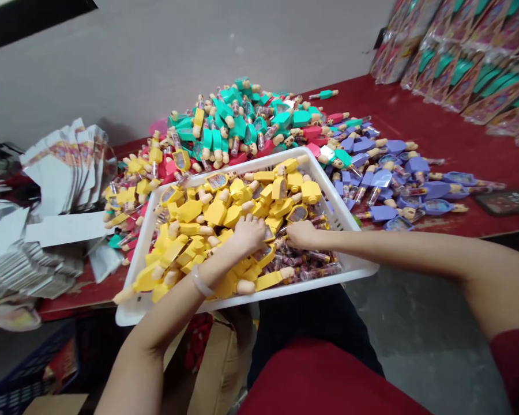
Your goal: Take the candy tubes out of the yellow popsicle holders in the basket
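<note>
A white plastic basket [354, 268] rests on my lap and against the red table's edge, filled with yellow toy pieces [216, 213] and small clear tubes [311, 259]. My left hand [247, 233] lies fingers-down on the yellow pieces in the middle of the basket; a pale bangle sits on that wrist. My right hand [300, 233] reaches in from the right and touches the tubes and yellow pieces beside the left hand. Whether either hand grips a piece is hidden by the fingers.
On the red table [450, 144] behind the basket lie heaps of teal toys [237, 121], purple toys [398, 178] and more yellow ones [130, 190]. Stacks of printed cards [64, 167] sit at left, packaged goods [467, 63] at back right. A cardboard box [220, 363] stands below.
</note>
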